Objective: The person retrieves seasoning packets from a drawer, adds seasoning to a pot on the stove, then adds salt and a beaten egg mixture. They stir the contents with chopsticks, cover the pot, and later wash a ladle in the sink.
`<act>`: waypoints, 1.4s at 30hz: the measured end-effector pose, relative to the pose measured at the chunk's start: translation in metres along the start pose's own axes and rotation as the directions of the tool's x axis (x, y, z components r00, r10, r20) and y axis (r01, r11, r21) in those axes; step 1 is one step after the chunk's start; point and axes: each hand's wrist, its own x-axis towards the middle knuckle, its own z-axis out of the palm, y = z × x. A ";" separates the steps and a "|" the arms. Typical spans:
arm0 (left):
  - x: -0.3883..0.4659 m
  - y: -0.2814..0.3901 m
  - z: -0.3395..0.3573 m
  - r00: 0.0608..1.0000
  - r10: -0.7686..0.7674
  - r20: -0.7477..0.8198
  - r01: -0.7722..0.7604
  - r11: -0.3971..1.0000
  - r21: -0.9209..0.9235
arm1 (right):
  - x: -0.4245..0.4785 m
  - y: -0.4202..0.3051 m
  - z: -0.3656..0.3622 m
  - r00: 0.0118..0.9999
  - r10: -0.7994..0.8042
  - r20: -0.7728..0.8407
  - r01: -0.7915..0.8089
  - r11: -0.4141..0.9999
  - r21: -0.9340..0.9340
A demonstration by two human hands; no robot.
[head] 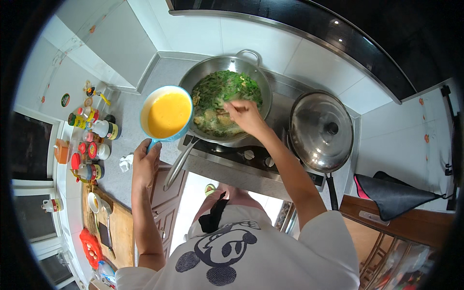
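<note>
My left hand [145,163] grips the short handle of a light-blue bowl [180,135], cream inside. Yellow liquid that looks like beaten egg [168,114] fills much of it. The bowl sits just left of a steel wok [224,62] on the stove, overlapping its rim in view. Chopped leafy greens [226,81] lie in pale, bubbling liquid inside the wok, with yellowish pieces among them. Above this food is my right hand [244,116], its fingers drawn together. Whether it holds something thin, such as chopsticks, is blurred and hidden.
The wok's long handle [177,168] juts toward me. A lidded pan [320,127] occupies the right burner. Several seasoning bottles [105,128] line the left counter, beyond a crumpled white tissue [125,163]. A cleaver [105,233] lies on the wooden cutting board [121,232].
</note>
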 end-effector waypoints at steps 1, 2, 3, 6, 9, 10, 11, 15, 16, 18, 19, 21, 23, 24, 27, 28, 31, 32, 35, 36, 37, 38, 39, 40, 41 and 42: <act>0.001 0.002 -0.002 1.000 0.017 0.002 -0.017 1.000 -0.003 | 0.012 -0.005 0.004 1.000 -0.017 -0.013 0.018 0.999 0.034; 0.001 0.003 -0.004 1.000 0.007 0.003 -0.007 1.000 0.012 | 0.018 -0.008 0.003 0.996 -0.026 -0.085 0.033 0.995 0.092; 0.002 0.005 -0.007 1.000 0.001 0.002 -0.001 1.000 0.025 | 0.025 -0.017 0.001 0.987 -0.034 -0.157 0.058 0.987 0.147; 0.001 0.007 -0.020 1.000 -0.002 0.021 0.002 1.000 0.023 | 0.019 -0.022 -0.023 0.989 -0.091 -0.119 0.072 0.985 -0.155; 0.004 0.008 -0.025 0.999 0.019 0.031 -0.021 0.999 0.038 | -0.010 -0.031 -0.023 0.994 -0.094 -0.061 0.085 0.987 -0.136; 0.005 0.008 -0.023 0.999 0.033 0.019 -0.034 0.998 0.050 | -0.016 -0.034 -0.014 0.997 -0.074 -0.037 0.070 0.993 -0.096; 0.005 0.007 -0.022 0.999 0.047 0.007 -0.047 0.997 0.062 | -0.017 -0.036 -0.004 0.998 -0.055 -0.011 0.054 0.997 -0.056; 0.011 0.010 -0.028 0.999 0.014 0.041 -0.016 0.998 0.060 | 0.021 -0.038 0.011 0.988 -0.129 -0.087 0.132 0.991 0.022; 0.011 0.010 -0.028 0.999 0.006 0.038 -0.008 0.998 0.059 | 0.026 -0.039 0.003 0.975 -0.175 -0.140 0.162 0.982 -0.100; 0.010 0.011 -0.031 0.999 0.002 0.034 -0.005 0.998 0.062 | 0.018 -0.040 -0.017 0.982 -0.153 -0.112 0.120 0.959 -0.255; 0.009 0.010 -0.032 0.999 0.006 0.033 -0.008 0.998 0.062 | 0.013 -0.047 -0.026 0.986 -0.142 -0.092 0.103 0.937 -0.333; 0.012 0.009 -0.031 0.999 0.018 0.033 -0.020 0.998 0.057 | -0.004 -0.055 -0.026 0.997 -0.080 -0.015 0.073 0.961 -0.268; 0.014 0.008 -0.031 0.999 0.022 0.035 -0.024 0.998 0.056 | -0.012 -0.054 -0.007 0.996 -0.047 0.075 0.056 0.991 -0.124; 0.015 0.008 -0.030 0.999 0.018 0.037 -0.020 0.998 0.055 | -0.009 -0.058 0.005 0.997 -0.028 0.079 0.033 0.998 -0.056; 0.017 0.011 -0.031 0.999 0.014 0.047 -0.016 0.998 0.058 | 0.022 -0.056 0.026 0.999 -0.006 0.038 0.003 0.996 0.093; 0.017 0.011 -0.033 0.998 0.011 0.054 -0.014 0.998 0.056 | 0.031 -0.051 0.022 0.999 -0.044 0.011 0.043 0.999 0.031; 0.014 0.012 -0.033 0.999 0.008 0.036 -0.011 0.998 0.068 | 0.051 -0.035 -0.001 0.974 -0.214 -0.079 0.195 0.961 -0.194; 0.012 0.012 -0.033 1.000 0.009 0.021 -0.011 0.997 0.072 | 0.046 -0.029 -0.010 0.965 -0.234 -0.117 0.198 0.945 -0.259; 0.012 0.011 -0.034 1.000 0.015 0.026 -0.016 0.999 0.049 | 0.017 -0.039 -0.020 0.990 -0.139 -0.035 0.122 0.944 -0.307; 0.012 0.012 -0.033 1.000 0.015 0.017 -0.016 0.998 0.055 | 0.008 -0.044 -0.021 0.997 -0.072 0.013 0.073 0.950 -0.303; 0.013 0.013 -0.030 1.000 0.016 0.009 -0.016 0.998 0.061 | 0.010 -0.044 -0.016 0.999 -0.030 0.030 0.036 0.973 -0.227; 0.014 0.014 -0.029 1.000 0.016 0.001 -0.016 0.998 0.068 | 0.015 -0.047 -0.004 0.999 0.011 0.050 -0.004 0.989 -0.151; 0.014 0.015 -0.028 1.000 0.012 0.004 -0.012 0.996 0.083 | 0.020 -0.048 0.004 0.996 0.053 0.068 -0.048 0.996 -0.072; 0.015 0.016 -0.028 1.000 0.010 0.005 -0.011 0.995 0.098 | 0.029 -0.050 0.005 0.999 -0.016 0.041 0.018 0.998 -0.063; 0.015 0.017 -0.028 1.000 0.009 0.007 -0.009 0.994 0.113 | 0.039 -0.048 0.000 0.998 -0.067 -0.001 0.067 0.995 -0.080; 0.015 0.018 -0.029 1.000 0.005 0.014 -0.006 0.993 0.115 | 0.049 -0.044 -0.006 0.992 -0.119 -0.044 0.115 0.989 -0.095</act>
